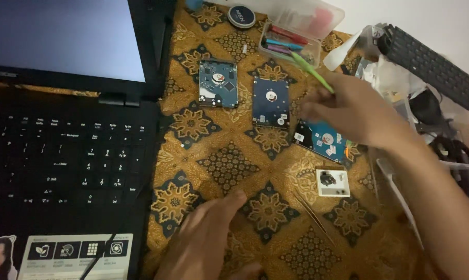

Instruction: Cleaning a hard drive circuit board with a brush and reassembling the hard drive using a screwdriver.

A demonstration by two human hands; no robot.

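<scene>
I see my right hand up at about 2 o'clock, with its fingers pinched shut on a thin green tool. The tool sticks out toward 11 o'clock, and its tip points at a clear box full of coloured sticks. I think the tool is light, stiff plastic — easy to bend or drop, so a pinch near the middle suits it best.

My left hand is low at 6 o'clock. It lies flat and open on the cloth and holds nothing.

Three small drives lie on the cloth. One drive is near 12 o'clock, with its green board side up. A blue drive sits just beside it. A third drive lies tilted, right under my right hand. They are flat, hard metal boxes, and I guess they are a bit heavy and easy to hurt — best to hold them by the edges, not the board.

The cloth is gold and brown with star flowers, and it looks soft. A small white card lies near 4 o'clock, with tweezers just below it. A black laptop fills the 9 o'clock side of the desk. A round tin sits at the top.
</scene>
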